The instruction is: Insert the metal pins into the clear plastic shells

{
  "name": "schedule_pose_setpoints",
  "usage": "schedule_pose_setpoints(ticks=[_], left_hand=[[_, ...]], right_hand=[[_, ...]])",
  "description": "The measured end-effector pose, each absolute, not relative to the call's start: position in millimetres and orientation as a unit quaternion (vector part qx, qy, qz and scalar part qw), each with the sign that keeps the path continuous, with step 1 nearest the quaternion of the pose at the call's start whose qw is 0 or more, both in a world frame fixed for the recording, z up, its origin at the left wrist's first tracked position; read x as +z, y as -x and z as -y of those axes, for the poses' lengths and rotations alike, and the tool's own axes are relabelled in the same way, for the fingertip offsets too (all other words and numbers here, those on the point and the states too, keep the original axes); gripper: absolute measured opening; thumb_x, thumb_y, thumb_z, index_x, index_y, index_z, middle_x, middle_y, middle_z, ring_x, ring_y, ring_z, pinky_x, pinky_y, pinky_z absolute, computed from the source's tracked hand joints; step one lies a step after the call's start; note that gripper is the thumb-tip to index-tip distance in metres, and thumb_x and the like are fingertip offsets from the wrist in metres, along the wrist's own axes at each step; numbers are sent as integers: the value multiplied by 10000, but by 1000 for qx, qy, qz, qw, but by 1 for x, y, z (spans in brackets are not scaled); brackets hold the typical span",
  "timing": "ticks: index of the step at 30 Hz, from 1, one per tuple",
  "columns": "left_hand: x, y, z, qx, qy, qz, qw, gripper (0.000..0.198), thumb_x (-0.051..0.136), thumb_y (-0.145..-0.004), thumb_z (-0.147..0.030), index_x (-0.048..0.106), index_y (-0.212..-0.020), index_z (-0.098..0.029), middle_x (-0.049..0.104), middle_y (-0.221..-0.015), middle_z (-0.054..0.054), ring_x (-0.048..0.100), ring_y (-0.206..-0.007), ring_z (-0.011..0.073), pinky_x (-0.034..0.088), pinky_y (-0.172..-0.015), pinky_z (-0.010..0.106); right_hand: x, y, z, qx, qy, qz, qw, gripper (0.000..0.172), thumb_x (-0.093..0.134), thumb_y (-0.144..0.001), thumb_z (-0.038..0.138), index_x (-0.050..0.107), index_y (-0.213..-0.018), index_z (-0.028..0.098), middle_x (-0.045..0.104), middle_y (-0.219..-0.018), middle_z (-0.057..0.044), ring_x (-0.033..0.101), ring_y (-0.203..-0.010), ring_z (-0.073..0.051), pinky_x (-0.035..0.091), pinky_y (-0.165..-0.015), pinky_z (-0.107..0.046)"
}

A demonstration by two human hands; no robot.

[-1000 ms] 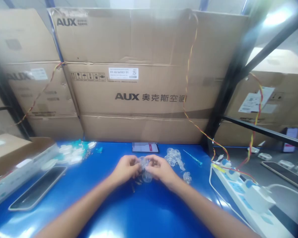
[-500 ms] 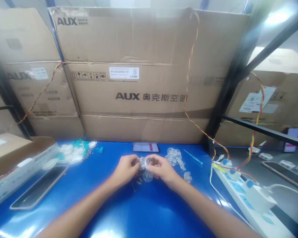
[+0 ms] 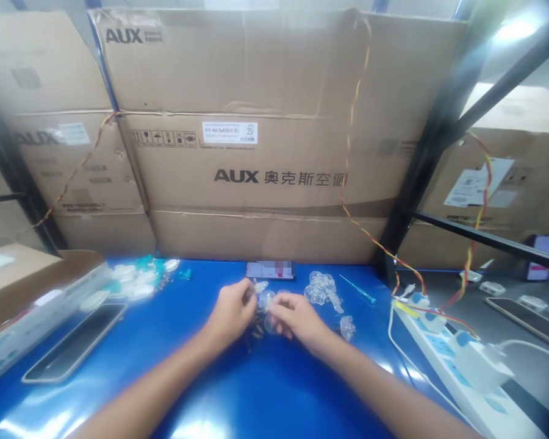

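Observation:
My left hand point(image 3: 231, 312) and my right hand point(image 3: 295, 317) meet over the blue table point(image 3: 238, 390), fingers pinched together. Between their fingertips sits a small clear plastic part point(image 3: 265, 300); both hands grip it. Another clear round piece point(image 3: 269, 326) shows just under my right hand's fingers. A few small dark pieces point(image 3: 256, 332) lie on the table below the hands. A pile of the same clear parts point(image 3: 321, 289) rests just right of my right hand, with one loose clear piece point(image 3: 348, 328) nearer me.
A phone point(image 3: 269, 269) lies at the table's back edge; a dark tablet-like slab point(image 3: 75, 341) lies left beside an open box point(image 3: 32, 305). White and teal parts point(image 3: 135, 281) sit back left. A thin teal tool point(image 3: 357, 289), a power strip point(image 3: 457, 360) and stacked cardboard cartons point(image 3: 265, 134) surround.
The hands have stayed together on the clear part, shifting slightly; my right hand's fingers have dropped a little lower. The view has tilted up slightly.

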State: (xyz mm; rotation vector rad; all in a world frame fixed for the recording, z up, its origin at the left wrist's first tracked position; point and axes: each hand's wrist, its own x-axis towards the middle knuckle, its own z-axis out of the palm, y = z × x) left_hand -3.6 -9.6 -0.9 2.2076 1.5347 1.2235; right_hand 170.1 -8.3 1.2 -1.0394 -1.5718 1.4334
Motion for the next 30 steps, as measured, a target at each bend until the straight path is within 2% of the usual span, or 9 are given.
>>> schedule_pose_setpoints(ticks=[5, 9, 11, 14, 18, 23, 27, 30], left_hand=[[-1, 8, 4, 432, -696, -560, 126, 129, 485, -797, -212, 567, -707, -169, 570, -608, -25, 490, -574, 115, 325, -555, 213], [-3, 6, 4, 439, -695, -550, 146, 140, 499, -794, -232, 586, -710, -164, 580, -611, -20, 498, -577, 117, 343, -552, 216], [-4, 5, 4, 440, -700, -528, 192, 146, 506, -797, -244, 587, -710, -158, 583, -611, -15, 507, -568, 114, 358, -540, 213], [-6, 1, 5, 429, -699, -480, 313, 142, 516, -799, -261, 583, -736, -152, 604, -632, -3, 527, -541, 110, 385, -503, 204], [-9, -1, 5, 399, -686, -441, 420, 158, 545, -798, -297, 583, -763, -148, 624, -643, 15, 545, -511, 117, 396, -436, 195], [-8, -1, 7, 386, -684, -431, 443, 175, 564, -793, -312, 604, -766, -144, 629, -630, 19, 571, -516, 123, 412, -434, 191], [-8, -1, 7, 385, -681, -440, 442, 178, 572, -782, -313, 598, -746, -141, 623, -613, 11, 554, -487, 110, 384, -416, 178], [-7, 0, 7, 383, -681, -446, 436, 185, 559, -789, -312, 585, -730, -139, 596, -580, -5, 524, -456, 94, 368, -412, 172]], right_hand=[[-1, -170, 9, 524, 381, 672, 359, 176, 579, -785, 306, 642, -778, 142, 633, -638, -7, 499, -454, -80, 331, -398, -191], [-2, -172, 7, 488, 398, 675, 383, 178, 564, -802, 302, 641, -841, 146, 620, -653, 0, 505, -461, -88, 388, -452, -215], [-1, -173, 5, 460, 419, 670, 404, 176, 562, -797, 299, 628, -861, 149, 607, -655, 2, 513, -485, -100, 412, -478, -228], [3, -177, 4, 383, 441, 672, 455, 219, 593, -748, 247, 617, -945, 153, 631, -782, -28, 583, -667, -144, 475, -607, -256], [4, -181, 3, 361, 431, 686, 462, 429, 522, -685, 109, 596, -1104, 167, 639, -1027, -72, 604, -886, -181, 502, -736, -285], [1, -180, 3, 357, 406, 726, 426, 460, 476, -643, 36, 645, -1044, 185, 645, -1066, -59, 604, -967, -192, 502, -808, -293], [1, -178, 6, 366, 384, 732, 428, 452, 440, -618, 8, 657, -972, 186, 658, -1002, -40, 613, -934, -179, 499, -801, -276], [2, -179, 7, 356, 371, 741, 432, 383, 438, -617, 7, 659, -873, 186, 659, -923, -23, 610, -869, -167, 492, -782, -269]])
